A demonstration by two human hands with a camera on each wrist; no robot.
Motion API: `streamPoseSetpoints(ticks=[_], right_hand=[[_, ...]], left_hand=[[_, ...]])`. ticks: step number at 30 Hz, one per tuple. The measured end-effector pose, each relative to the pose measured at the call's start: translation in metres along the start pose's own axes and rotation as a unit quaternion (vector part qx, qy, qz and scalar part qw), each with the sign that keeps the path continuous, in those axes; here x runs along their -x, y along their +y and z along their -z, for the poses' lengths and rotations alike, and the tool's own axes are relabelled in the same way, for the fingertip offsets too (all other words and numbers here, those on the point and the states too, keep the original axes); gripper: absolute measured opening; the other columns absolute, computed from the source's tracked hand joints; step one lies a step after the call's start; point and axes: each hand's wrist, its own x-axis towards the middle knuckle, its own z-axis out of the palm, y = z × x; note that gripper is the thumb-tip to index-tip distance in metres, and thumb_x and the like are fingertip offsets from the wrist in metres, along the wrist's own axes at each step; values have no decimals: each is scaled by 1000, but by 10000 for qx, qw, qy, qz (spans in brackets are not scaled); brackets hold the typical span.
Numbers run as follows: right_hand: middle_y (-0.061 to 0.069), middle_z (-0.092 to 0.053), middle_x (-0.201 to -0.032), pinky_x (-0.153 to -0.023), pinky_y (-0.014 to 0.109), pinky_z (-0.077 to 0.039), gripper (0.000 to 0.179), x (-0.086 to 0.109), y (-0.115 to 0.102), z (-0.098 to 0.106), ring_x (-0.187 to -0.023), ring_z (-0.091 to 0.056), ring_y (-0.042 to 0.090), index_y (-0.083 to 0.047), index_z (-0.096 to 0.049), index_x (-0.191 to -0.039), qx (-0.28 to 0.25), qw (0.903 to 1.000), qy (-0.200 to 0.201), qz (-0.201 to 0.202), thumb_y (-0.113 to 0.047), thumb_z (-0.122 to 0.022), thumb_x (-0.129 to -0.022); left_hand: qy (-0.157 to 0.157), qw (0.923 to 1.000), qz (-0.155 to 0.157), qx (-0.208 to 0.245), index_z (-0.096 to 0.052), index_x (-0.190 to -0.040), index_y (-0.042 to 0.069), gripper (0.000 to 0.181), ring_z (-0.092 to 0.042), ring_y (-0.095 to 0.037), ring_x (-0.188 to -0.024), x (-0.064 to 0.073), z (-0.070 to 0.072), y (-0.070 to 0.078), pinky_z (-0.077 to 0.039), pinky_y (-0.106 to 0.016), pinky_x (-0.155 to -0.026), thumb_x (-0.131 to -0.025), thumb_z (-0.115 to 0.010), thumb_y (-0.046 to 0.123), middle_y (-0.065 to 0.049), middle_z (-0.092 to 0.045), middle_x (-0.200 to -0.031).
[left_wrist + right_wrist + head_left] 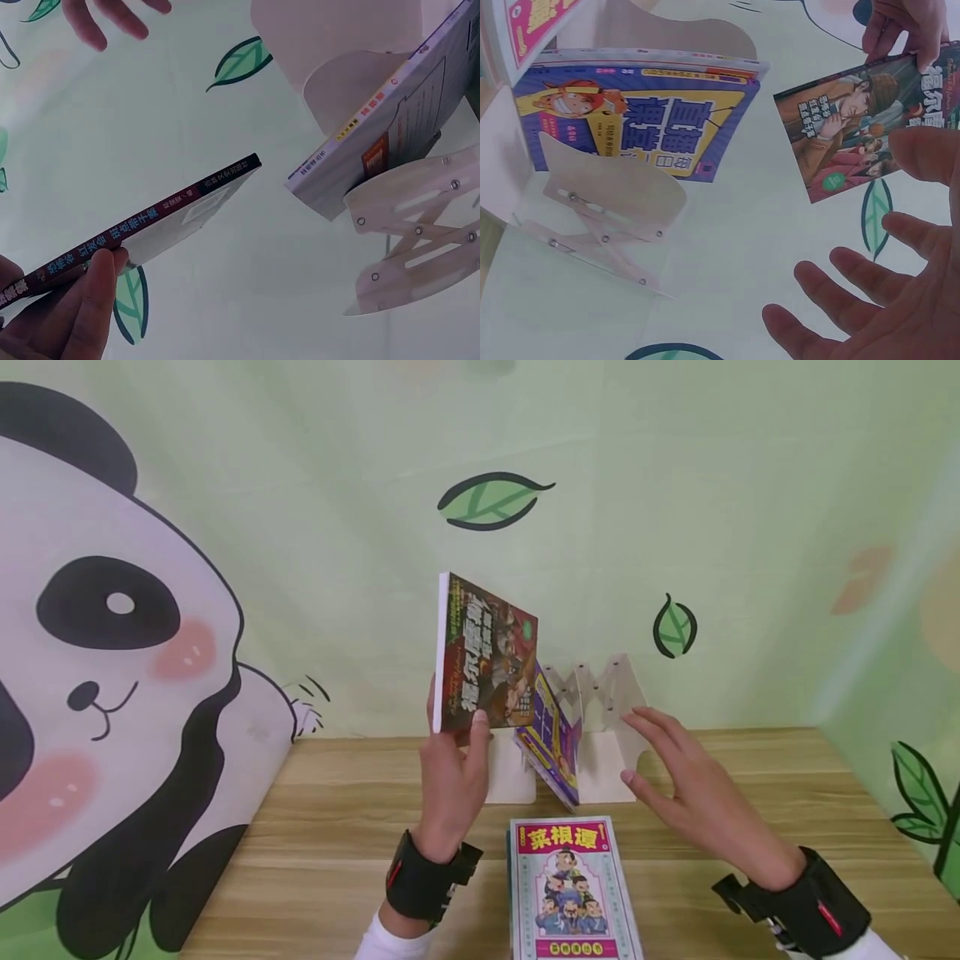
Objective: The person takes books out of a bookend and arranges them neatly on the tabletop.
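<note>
My left hand (453, 781) grips a thin brown illustrated book (487, 664) by its lower edge, thumb on the cover, raised above the table. In the left wrist view the dark spine (142, 225) of that book shows. My right hand (701, 789) is off to the right with spread fingers and nothing in it, near the right end of a white folding book stand (600, 760). A purple and yellow book (551, 739) leans in the stand; the right wrist view shows its cover (630, 124), with other thin books behind it.
A pink and white comic-style book (570, 893) lies on the wooden table (300, 860) in front of the stand, on top of at least one more book. Behind is a green cloth backdrop (360, 568) with a printed panda and leaves.
</note>
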Motion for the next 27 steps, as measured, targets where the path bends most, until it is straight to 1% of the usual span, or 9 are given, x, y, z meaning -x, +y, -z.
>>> streamPoseSetpoints(ticks=[5,9,12,15,18,21,24,27], right_hand=[[17,-39,-151,-96,63,-47,68,-3,-5,6,-132,-46,43,-12,-36,-151,-53,9999,114,54,-19,-69,-92],[16,-40,-151,-96,63,-47,69,-4,-7,8,-132,-46,42,-14,-36,-152,-77,9997,181,116,-19,-69,-92],[15,-41,-151,-96,62,-47,69,-6,-8,9,-132,-47,40,-14,-36,-152,-115,9994,266,198,-18,-69,-91],[14,-41,-150,-97,62,-47,70,-8,-9,9,-132,-47,38,-15,-36,-152,-124,9991,329,248,-17,-70,-90],[12,-42,-151,-99,61,-47,70,-10,-11,8,-133,-47,36,-17,-36,-152,-130,9990,340,244,-17,-70,-90],[11,-41,-151,-100,60,-46,70,-11,-14,9,-134,-46,35,-19,-36,-152,-157,9991,326,222,-17,-70,-91],[11,-42,-151,-99,61,-46,68,-12,-15,8,-133,-46,36,-17,-37,-151,-206,9990,323,244,-18,-69,-91],[12,-42,-150,-99,62,-46,67,-13,-16,8,-133,-47,36,-15,-39,-151,-242,9988,331,283,-18,-69,-91]], left_hand=[[-93,9999,-22,114,-23,-154,17,58,-70,-23,-93,10,2,5,-59,-30,-71,-103,-50,19,-15,-63,-130],[-210,9992,11,338,-21,-156,22,61,-68,-23,-103,18,4,7,-60,-30,-74,-102,-50,15,-13,-58,-138],[-300,9984,104,460,-22,-155,23,62,-66,-25,-109,26,7,7,-60,-30,-76,-102,-51,13,-13,-55,-141],[-341,9983,189,425,-27,-152,19,60,-66,-26,-107,36,10,8,-60,-30,-76,-100,-55,12,-15,-57,-138],[-361,9980,272,433,-30,-150,16,58,-67,-27,-105,44,12,7,-60,-30,-76,-99,-56,11,-17,-57,-137],[-381,9973,398,483,-32,-149,16,55,-68,-26,-103,51,13,7,-60,-31,-75,-99,-56,10,-17,-58,-136],[-408,9966,494,513,-34,-148,16,54,-69,-26,-102,58,13,7,-60,-30,-74,-99,-56,10,-18,-59,-135],[-430,9967,459,522,-35,-148,16,55,-70,-25,-97,63,13,5,-60,-30,-72,-98,-56,8,-19,-61,-132]])
